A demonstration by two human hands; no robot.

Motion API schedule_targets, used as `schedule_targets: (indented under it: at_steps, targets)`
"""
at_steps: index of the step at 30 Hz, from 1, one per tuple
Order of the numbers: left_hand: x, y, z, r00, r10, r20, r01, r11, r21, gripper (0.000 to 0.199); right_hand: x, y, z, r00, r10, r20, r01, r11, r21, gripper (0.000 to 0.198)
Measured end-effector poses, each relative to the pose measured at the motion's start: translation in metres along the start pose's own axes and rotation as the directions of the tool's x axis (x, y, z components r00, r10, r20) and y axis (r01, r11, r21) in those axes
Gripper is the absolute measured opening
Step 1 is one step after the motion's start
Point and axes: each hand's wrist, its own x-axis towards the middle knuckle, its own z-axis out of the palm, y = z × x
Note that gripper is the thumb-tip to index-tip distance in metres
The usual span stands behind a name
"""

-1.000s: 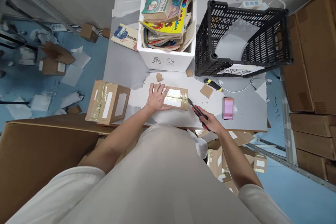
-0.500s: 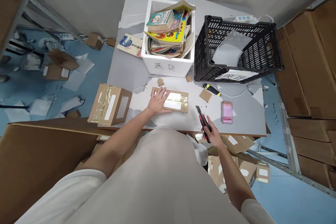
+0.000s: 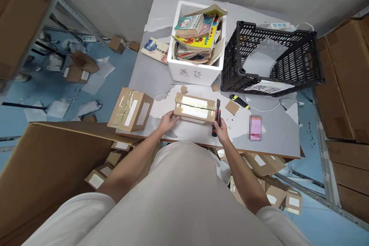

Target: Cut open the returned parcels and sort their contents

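Note:
A small taped cardboard box [image 3: 195, 112] with white labels is tilted a little on the table, between my two hands. My left hand [image 3: 168, 122] grips its left end, fingers at the lower corner. In my right hand [image 3: 221, 129] is a red and black box cutter [image 3: 218, 117], blade pointing away from me, beside the box's right end. Whether the right fingers also touch the box I cannot tell. A larger taped carton [image 3: 131, 110] stands to the left. A yellow and black cutter [image 3: 240, 101] lies on the right near a cardboard scrap [image 3: 232, 108].
Behind the box stand a white foam bin [image 3: 196, 73] full of books and a black plastic crate [image 3: 272, 73] with paper inside. A book [image 3: 155, 50] lies left of the bin. A blurred pink item [image 3: 255, 127] is at right. Cartons on shelves [image 3: 340, 88] flank the table.
My left hand has gone from lying flat on the box to gripping its left end. My right hand has brought the box cutter to the right end. The box is now tilted.

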Motion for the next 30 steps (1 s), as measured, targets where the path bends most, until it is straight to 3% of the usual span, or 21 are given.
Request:
schedule_targets:
  at_steps: [4,11,18,22,25,30]
  targets:
    - [-0.01,0.019,0.0,0.992,-0.023,-0.124,0.029,0.998,0.048,0.047,-0.004,-0.009,-0.01,0.998,-0.06,0.008,0.059,0.996,0.073,0.04]
    - [-0.004,0.022,0.007,0.973,-0.157,-0.167,0.181,0.974,0.14,0.047,0.008,-0.002,-0.003,0.999,-0.029,-0.036,0.024,0.989,-0.147,0.042]
    - [0.001,0.012,0.008,0.989,-0.12,-0.09,0.131,0.983,0.126,0.047,0.015,0.005,-0.005,1.0,0.0,-0.022,-0.002,0.994,-0.11,0.046]
    - [-0.02,0.0,0.005,0.997,-0.077,0.006,0.077,0.997,0.0,0.066,-0.003,0.014,-0.013,0.999,0.039,0.022,-0.037,0.998,-0.056,0.047]
    - [-0.033,-0.01,0.006,0.993,-0.075,0.092,0.075,0.997,0.002,0.081,-0.016,0.022,-0.014,0.996,0.075,0.039,-0.075,0.997,0.004,0.048]
    - [-0.034,-0.023,0.018,0.989,-0.117,0.091,0.122,0.991,-0.059,0.065,-0.022,0.025,-0.007,0.994,0.109,0.017,-0.11,0.993,0.031,0.05]
